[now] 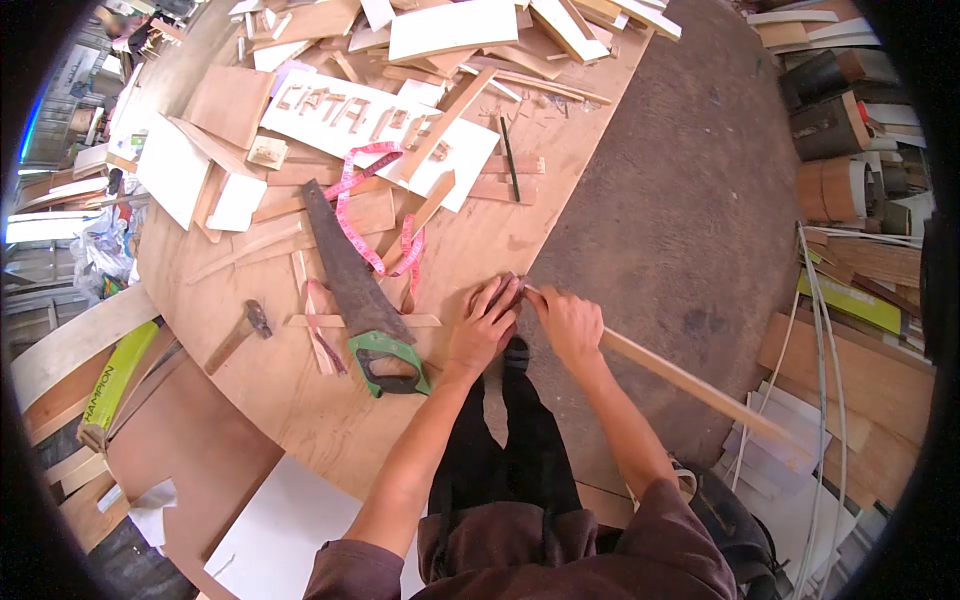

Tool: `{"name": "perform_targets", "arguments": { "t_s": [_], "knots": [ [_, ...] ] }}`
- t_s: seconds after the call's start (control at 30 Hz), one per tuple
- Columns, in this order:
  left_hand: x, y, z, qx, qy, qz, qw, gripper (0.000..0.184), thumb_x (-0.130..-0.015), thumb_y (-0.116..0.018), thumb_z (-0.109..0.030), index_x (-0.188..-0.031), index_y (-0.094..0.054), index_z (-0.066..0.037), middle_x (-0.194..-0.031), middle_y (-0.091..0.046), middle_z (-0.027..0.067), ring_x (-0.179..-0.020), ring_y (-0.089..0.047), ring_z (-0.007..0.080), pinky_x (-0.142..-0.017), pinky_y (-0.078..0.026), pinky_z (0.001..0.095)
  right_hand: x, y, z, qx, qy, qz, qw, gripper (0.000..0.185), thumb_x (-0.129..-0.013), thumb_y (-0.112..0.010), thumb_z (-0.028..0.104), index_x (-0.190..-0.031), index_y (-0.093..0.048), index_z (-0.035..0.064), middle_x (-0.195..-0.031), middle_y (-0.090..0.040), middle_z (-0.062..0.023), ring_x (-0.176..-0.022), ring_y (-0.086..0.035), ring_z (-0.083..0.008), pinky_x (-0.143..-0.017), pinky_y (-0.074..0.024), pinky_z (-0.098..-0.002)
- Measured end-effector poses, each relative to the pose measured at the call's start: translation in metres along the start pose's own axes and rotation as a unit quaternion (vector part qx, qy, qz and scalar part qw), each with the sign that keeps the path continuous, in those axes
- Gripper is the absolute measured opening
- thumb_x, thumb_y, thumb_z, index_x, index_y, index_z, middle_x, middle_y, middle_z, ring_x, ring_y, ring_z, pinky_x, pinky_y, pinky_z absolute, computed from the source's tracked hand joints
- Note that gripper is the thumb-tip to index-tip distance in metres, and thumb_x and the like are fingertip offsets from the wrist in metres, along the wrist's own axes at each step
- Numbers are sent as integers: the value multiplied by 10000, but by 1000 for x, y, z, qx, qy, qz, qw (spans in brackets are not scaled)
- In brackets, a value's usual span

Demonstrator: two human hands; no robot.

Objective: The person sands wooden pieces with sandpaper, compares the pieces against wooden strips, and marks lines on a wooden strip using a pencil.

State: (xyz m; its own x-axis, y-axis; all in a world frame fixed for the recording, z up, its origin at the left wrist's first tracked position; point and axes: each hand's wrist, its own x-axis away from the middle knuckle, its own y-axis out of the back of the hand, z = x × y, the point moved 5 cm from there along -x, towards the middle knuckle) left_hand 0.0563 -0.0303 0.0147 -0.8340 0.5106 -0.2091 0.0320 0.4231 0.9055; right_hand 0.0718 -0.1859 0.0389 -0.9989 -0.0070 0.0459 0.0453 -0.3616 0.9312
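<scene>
At the table's right edge, my left hand [485, 325] is closed on a small dark object that its fingers mostly cover. Just right of it, my right hand [568, 322] wraps round a long thin wooden strip [690, 382], which runs down to the right over the floor. The strip's near end lies close to my left fingers. Left of my hands, a handsaw with a green handle [388, 364] rests on the wooden table [285, 400]. A pink measuring tape [345, 215] curls beside the blade. Farther left lies a hammer [240, 335].
A white board [375, 125] with wooden letters lies on the table's far part, with scrap wood [450, 30] behind it. A thin dark green rod [509, 160] is near its right end. Boards [860, 380] and a black bag [725, 515] are on the right.
</scene>
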Motion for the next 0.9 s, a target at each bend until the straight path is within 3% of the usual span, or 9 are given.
{"name": "perform_targets", "arguments": {
  "t_s": [0.17, 0.27, 0.57, 0.7, 0.9],
  "knots": [
    [-1, -2, 4, 96, 63, -36, 993, 564, -836, -705, -86, -1383, -567, -74, -1510, -514, 36, -1418, -434, 222, -1154, -360, 421, 13, -3, 8, -11, 15, 8, 1000, 307, -944, -671, 390, -797, -716, 124, -669, -691, -120, -581, -681, -326, -510, -521, -427],
    [1, -4, 6, 102, 67, -33, 992, 652, -851, -701, -87, -1470, -496, -89, -1481, -530, 37, -1411, -441, 208, -1155, -361, 407, 7, 3, 11, -4, 6, 26, 1000, 347, -968, -619, 383, -773, -682, 103, -663, -695, -124, -587, -708, -305, -514, -550, -414],
    [2, -3, 4, 82, 27, -47, 995, 671, -854, -704, -90, -1482, -469, -113, -1491, -524, 47, -1414, -443, 200, -1172, -340, 420, 2, -1, -3, 14, -15, 2, 1000, 334, -921, -692, 406, -760, -695, 112, -644, -677, -120, -579, -675, -333, -518, -530, -427],
    [4, -2, 2, 116, 65, -26, 991, 653, -867, -700, -92, -1473, -458, -109, -1480, -532, 43, -1413, -446, 195, -1158, -353, 426, 28, -2, 21, -14, 24, -10, 1000, 336, -905, -705, 417, -754, -696, 117, -642, -673, -124, -586, -677, -328, -522, -529, -423],
    [1, -1, 3, 83, 30, -53, 995, 678, -859, -711, -98, -1480, -440, -106, -1490, -521, 37, -1423, -436, 188, -1160, -351, 424, 8, 4, 4, 1, -41, 3, 999, 350, -918, -693, 416, -760, -695, 104, -671, -685, -130, -606, -685, -334, -521, -522, -424]
  ]
}}
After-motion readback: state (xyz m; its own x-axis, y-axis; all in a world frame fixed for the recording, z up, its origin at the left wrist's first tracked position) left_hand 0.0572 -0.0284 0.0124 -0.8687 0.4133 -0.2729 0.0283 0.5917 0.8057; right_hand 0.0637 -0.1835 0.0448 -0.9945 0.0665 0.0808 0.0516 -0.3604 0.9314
